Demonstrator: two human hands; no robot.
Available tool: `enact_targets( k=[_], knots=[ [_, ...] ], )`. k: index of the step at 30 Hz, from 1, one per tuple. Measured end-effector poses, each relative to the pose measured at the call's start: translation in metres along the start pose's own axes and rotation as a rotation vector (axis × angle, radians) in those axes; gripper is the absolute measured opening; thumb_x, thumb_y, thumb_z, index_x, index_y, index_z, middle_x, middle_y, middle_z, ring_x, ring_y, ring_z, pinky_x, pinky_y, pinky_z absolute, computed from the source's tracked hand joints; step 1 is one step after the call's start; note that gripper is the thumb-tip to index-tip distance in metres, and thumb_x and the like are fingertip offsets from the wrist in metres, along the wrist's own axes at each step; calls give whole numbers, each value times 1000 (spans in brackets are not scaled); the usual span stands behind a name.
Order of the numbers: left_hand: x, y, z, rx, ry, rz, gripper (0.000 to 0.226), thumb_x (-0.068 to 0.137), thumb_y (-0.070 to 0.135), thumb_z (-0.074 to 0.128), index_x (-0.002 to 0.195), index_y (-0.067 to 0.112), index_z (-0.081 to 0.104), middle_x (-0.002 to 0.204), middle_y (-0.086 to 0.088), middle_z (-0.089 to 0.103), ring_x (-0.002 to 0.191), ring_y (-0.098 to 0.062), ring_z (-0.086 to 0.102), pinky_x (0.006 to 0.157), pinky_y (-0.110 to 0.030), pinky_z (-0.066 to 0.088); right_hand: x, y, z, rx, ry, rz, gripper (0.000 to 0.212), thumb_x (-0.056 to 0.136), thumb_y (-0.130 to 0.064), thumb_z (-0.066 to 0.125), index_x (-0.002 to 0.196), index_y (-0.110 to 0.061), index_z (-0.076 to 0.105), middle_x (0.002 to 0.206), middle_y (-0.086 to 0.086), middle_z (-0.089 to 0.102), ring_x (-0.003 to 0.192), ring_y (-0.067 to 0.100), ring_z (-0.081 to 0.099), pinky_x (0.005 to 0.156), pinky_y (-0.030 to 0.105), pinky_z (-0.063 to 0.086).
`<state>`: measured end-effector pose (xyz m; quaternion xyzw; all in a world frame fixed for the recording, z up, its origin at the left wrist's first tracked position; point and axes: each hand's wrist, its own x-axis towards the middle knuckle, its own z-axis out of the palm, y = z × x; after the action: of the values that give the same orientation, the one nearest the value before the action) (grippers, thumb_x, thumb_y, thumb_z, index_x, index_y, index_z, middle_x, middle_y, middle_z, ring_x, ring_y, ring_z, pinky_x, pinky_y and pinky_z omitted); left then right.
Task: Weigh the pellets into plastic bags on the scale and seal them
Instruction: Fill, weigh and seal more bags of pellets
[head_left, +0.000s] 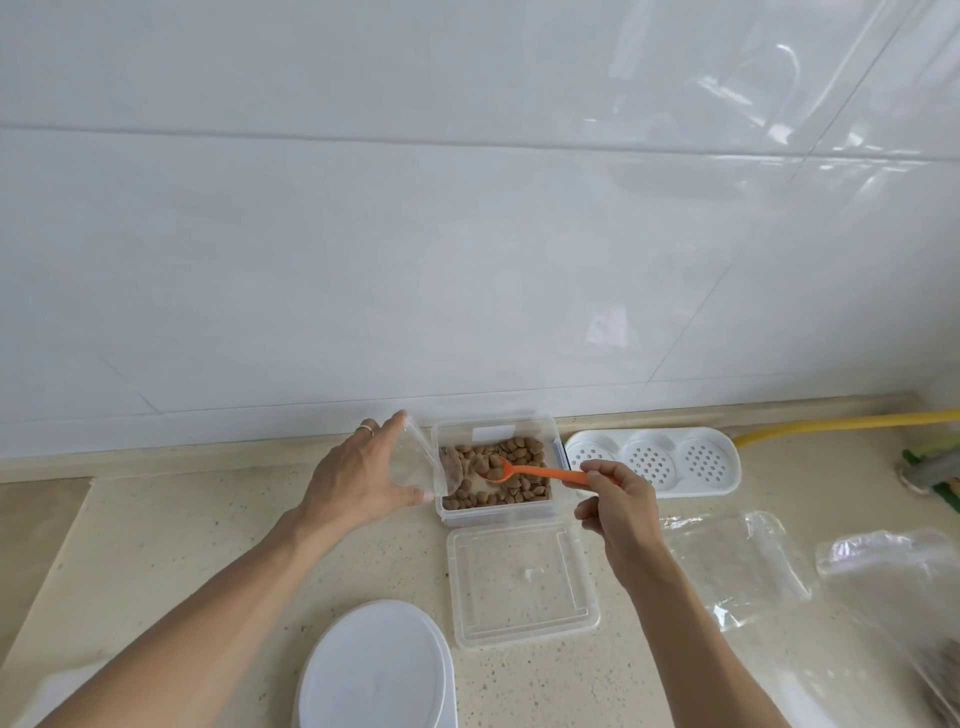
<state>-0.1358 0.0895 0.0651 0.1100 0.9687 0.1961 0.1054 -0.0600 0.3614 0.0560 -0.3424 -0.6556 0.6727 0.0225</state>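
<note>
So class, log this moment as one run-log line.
left hand: holds plastic bag open | right hand: orange spoon scooping pellets | clear tub: lid off

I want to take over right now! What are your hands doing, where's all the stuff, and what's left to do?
Left hand: holds a small clear bag open beside the tub.
Right hand: pinches the orange spoon, its bowl loaded with pellets over the clear tub.
Tub lid lies in front of the tub; spare bags lie to the right; the white scale sits nearest you.
Done: tub opened, spoonful scooped.
Left: fill the bag, weigh it on the scale, seal it.
</note>
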Motion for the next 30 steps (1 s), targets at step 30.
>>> enact_targets(
  k=[30],
  knots=[
    [25,38,2,-231,-119,161,102,65,59,79,148,29,29,105,7,52,90,-9,51,77,-26,42,-35,-68,-5,-431,-161,-585,19,100,-7,51,97,-19,66,60,0,64,47,5,54,47,13,37]
  ],
)
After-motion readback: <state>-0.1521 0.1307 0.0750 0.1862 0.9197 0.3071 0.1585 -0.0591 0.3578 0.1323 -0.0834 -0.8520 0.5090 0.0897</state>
